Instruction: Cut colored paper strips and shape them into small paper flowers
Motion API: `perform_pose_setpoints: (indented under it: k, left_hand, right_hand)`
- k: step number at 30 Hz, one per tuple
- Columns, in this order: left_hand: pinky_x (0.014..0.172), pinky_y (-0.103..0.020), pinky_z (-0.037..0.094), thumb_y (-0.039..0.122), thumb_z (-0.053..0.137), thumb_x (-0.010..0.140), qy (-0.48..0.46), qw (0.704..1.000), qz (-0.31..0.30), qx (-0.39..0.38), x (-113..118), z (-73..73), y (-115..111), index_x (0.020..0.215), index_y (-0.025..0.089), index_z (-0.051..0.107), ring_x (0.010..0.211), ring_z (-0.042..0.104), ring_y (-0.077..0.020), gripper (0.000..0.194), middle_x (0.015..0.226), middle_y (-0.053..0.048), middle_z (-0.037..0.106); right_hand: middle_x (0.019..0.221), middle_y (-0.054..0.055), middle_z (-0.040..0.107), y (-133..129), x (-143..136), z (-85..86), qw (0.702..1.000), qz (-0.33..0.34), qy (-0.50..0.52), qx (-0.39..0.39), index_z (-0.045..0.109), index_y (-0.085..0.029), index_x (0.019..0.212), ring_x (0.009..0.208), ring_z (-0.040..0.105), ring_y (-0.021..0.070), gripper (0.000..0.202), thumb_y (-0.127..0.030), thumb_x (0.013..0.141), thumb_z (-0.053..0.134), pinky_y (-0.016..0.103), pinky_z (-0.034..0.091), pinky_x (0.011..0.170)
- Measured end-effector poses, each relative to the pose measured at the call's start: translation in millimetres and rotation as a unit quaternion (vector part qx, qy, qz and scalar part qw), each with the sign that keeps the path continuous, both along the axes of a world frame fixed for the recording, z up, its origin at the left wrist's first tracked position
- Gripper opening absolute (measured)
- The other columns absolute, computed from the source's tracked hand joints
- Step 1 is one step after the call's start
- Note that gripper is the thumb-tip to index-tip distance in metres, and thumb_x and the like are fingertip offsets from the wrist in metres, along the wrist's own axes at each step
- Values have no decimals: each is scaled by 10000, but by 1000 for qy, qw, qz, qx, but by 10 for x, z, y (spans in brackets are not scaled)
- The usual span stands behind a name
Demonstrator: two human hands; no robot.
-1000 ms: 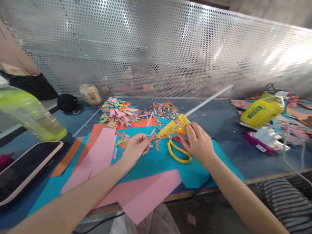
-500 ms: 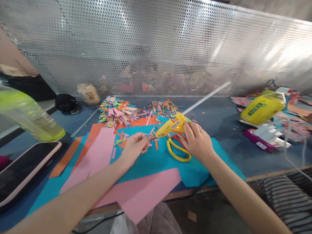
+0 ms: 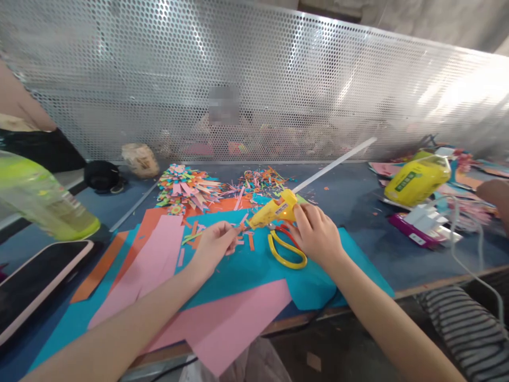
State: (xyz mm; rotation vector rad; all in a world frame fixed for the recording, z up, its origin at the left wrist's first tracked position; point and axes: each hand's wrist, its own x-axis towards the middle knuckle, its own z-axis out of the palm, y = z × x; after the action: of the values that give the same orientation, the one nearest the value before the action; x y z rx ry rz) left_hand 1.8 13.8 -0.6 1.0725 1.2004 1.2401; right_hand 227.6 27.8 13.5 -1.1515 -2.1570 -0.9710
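Observation:
My right hand (image 3: 320, 236) is wrapped round a yellow hot glue gun (image 3: 268, 213), with a long white glue stick (image 3: 336, 163) jutting from its back end. The nozzle points left, close to my left fingertips. My left hand (image 3: 212, 246) is closed in a pinch on a small orange paper piece (image 3: 242, 226); its exact shape cannot be made out. Below the gun lie scissors (image 3: 287, 262) with yellow and red handles, partly covered by my right hand. Small paper strips (image 3: 251, 242) are scattered on a blue paper sheet (image 3: 242, 276) under both hands.
Behind my hands stand a layered paper-strip cluster (image 3: 186, 185) and a heap of shreds (image 3: 264, 178). Pink sheets (image 3: 238, 318), a phone (image 3: 40, 276) and a green bottle (image 3: 47, 201) lie leftward or in front. At right are a yellow pack (image 3: 417, 179), a power strip (image 3: 413, 231) and another person's arm (image 3: 495, 199).
My view has shifted slightly, so the table appears lower and more to the left. Another person's arm has come in at the right edge. Both my hands keep their grips.

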Motion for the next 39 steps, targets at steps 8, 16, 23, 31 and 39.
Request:
perform_pose_setpoints:
  k: [8, 16, 23, 31, 39]
  left_hand:
    - [341, -164, 244, 359, 684, 630, -3, 1000, -4, 11, 1, -26, -4, 495, 173, 395, 345, 350, -41, 370, 395, 61, 440]
    - [344, -170, 223, 382, 683, 620, 16, 1000, -3, 17, -4, -35, 21, 507, 176, 404, 340, 351, -46, 365, 404, 59, 459]
    - [360, -177, 226, 377, 653, 655, 101, 993, -1, 63, -73, -113, 55, 532, 181, 427, 355, 351, -56, 324, 413, 67, 439]
    - [392, -171, 281, 382, 614, 711, 117, 990, -19, 77, -45, -30, -9, 569, 171, 477, 397, 408, -57, 289, 456, 55, 489]
    - [424, -209, 378, 374, 684, 643, 6, 999, -48, 22, 50, -30, -52, 753, 151, 587, 548, 578, -131, 267, 623, -23, 650]
  right_hand:
    - [920, 144, 597, -19, -14, 19, 1000, -9, -6, 10, 529, -89, 1108, 803, 543, 227, 353, -342, 881, 433, 311, 468, 604]
    - [915, 140, 606, -32, -27, 32, 1000, -6, -10, 11, 538, -100, 1106, 794, 543, 221, 355, -355, 886, 425, 308, 454, 611]
    - [941, 124, 600, -35, -23, -22, 999, -7, -17, 31, 511, -156, 1162, 801, 540, 220, 329, -300, 875, 437, 314, 427, 622]
    - [1001, 158, 564, 141, 138, -28, 984, -109, 115, -82, 451, -89, 1162, 879, 556, 250, 461, -433, 856, 440, 302, 446, 643]
    - [865, 170, 589, 390, 251, -220, 941, -231, 133, -208, 590, -95, 881, 830, 548, 302, 413, -490, 778, 530, 381, 403, 660]
